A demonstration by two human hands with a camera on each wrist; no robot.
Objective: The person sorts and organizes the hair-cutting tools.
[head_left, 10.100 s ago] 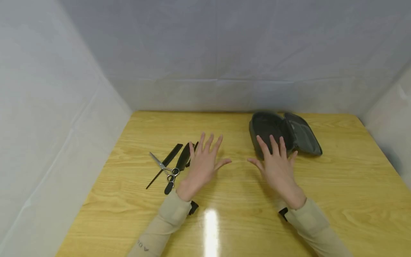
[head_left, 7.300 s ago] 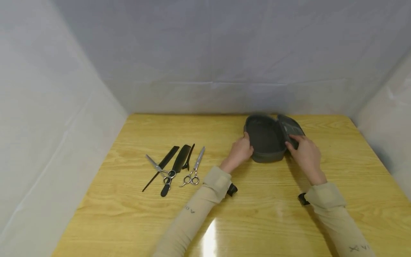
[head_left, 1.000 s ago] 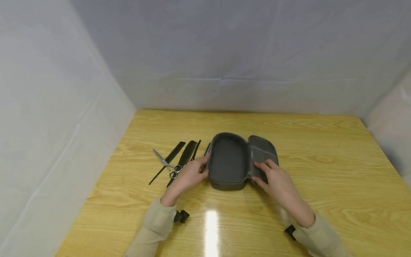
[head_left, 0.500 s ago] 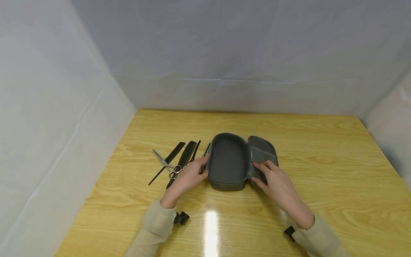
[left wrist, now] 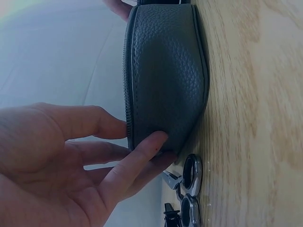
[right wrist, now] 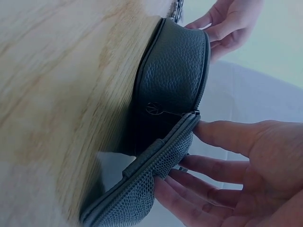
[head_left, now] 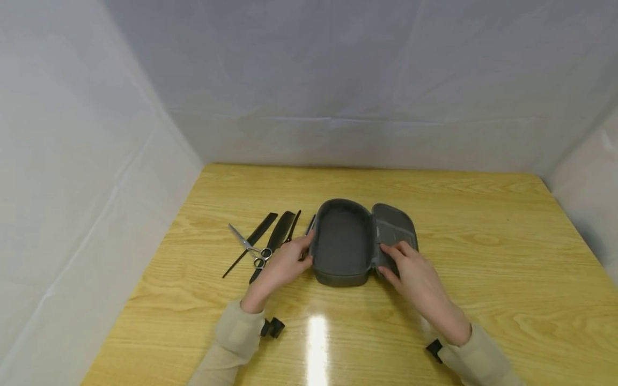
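An open dark grey zip case (head_left: 341,241) lies at the table's middle, its lid (head_left: 397,225) folded out to the right. My left hand (head_left: 285,262) rests against the case's left wall, thumb on the pebbled outer side (left wrist: 165,71) and fingers reaching its rim. My right hand (head_left: 410,271) lies on the lid's inner face with fairly straight fingers, beside the zip edge (right wrist: 156,151). The case's inside looks empty.
Left of the case lie silver scissors (head_left: 251,248), two black combs (head_left: 255,236) (head_left: 278,235) and a black clip (head_left: 293,226). The finger rings of a second pair of scissors (left wrist: 191,174) sit under my left hand. White sheet walls enclose the wooden table (head_left: 507,257).
Over ten seconds both hands brought the case from the back right to the table's middle. In the last second the hands and case have barely moved.
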